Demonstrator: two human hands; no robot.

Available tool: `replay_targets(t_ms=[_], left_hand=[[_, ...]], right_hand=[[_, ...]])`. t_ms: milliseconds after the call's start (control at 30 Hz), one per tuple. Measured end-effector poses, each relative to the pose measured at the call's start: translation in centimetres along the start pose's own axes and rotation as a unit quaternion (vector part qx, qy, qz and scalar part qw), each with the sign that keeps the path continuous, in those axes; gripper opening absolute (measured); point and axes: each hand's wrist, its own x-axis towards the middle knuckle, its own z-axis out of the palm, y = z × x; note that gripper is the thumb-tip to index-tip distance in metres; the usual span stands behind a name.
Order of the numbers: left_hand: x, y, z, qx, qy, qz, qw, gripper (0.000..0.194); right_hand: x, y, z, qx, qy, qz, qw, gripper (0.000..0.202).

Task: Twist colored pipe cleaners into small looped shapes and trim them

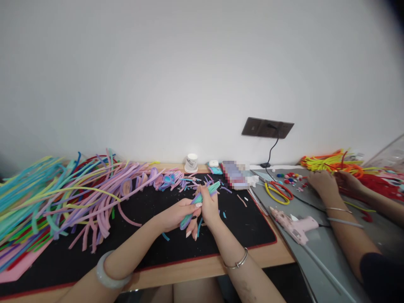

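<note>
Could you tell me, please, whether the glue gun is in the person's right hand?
No, the pink glue gun lies on the grey mat, apart from the right hand.

The held bundle (pixel 206 198) mixes green, teal and purple. A red border edges the black mat (pixel 246 227). Near the pale wooden worktop's (pixel 274 256) back edge, the white cup (pixel 192 161) has a grey pattern. The glue gun (pixel 295 225) is pale pink.

My view is evenly lit, fairly soft and slightly cool. The wall (pixel 176 75) looks pale grey, darkening toward its left and right edges. I see wide-angle stretching at the sides, a dark blurred patch in the top right corner, and slight softness around the hands (pixel 197 210). Pixelation hides the phone (pixel 236 174).
</note>
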Motion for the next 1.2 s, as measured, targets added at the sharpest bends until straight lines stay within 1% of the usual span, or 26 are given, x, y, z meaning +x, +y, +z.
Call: replay_targets(t_ms=[133,200,333,400,533,633,800,900,967,1067,1133,1200], left_hand=[[-0.1,-0.1,0.0,-0.003,-0.011,-0.013,1.0,0.043],[-0.2,0.0,-0.1,0.002,-0.02,-0.022,1.0,0.043],[-0.4,0.0,-0.5,0.011,-0.043,-0.039,0.998,0.044],[-0.4,0.0,-0.7,0.011,-0.049,-0.043,0.998,0.043],[-0.5,0.0,-0.8,0.021,-0.048,-0.046,0.998,0.042],[-0.5,0.0,-0.7,0.031,-0.049,-0.054,0.997,0.042],[-0.5,0.1,-0.5,0.038,-0.059,-0.063,0.996,0.042],[-0.5,0.2,-0.5,0.054,-0.059,-0.058,0.995,0.041],[-0.5,0.4,-0.6,0.072,-0.034,-0.051,0.996,0.038],[-0.5,0.6,-0.8,0.094,0.024,-0.042,0.994,0.033],[-0.5,0.6,-0.9,0.102,0.048,-0.037,0.993,0.035],[-0.4,0.6,-0.9,0.107,0.056,-0.031,0.992,0.036]], right_hand=[[0.2,0.0,-0.1,-0.001,0.014,-0.017,1.0,0.033],[0.3,-0.3,-0.2,-0.007,0.0,-0.024,1.0,0.035],[0.5,-1.1,-0.3,-0.011,-0.09,-0.043,0.995,0.037],[0.6,-1.2,-0.4,0.002,-0.12,-0.031,0.992,0.037],[0.9,-1.1,-0.3,0.056,-0.11,0.008,0.992,0.042],[1.0,-1.2,-0.1,0.103,-0.107,0.016,0.989,0.045],[0.9,-1.4,0.1,0.107,-0.102,0.02,0.989,0.044],[1.1,-1.2,-0.1,0.075,-0.116,0.014,0.99,0.046],[1.3,-1.0,-0.5,0.03,-0.123,-0.011,0.992,0.047],[1.4,-0.8,-0.9,-0.068,-0.115,-0.049,0.99,0.048],[1.3,-0.9,-1.1,-0.126,-0.111,-0.052,0.984,0.048],[1.2,-0.9,-1.1,-0.161,-0.117,-0.046,0.979,0.047]])
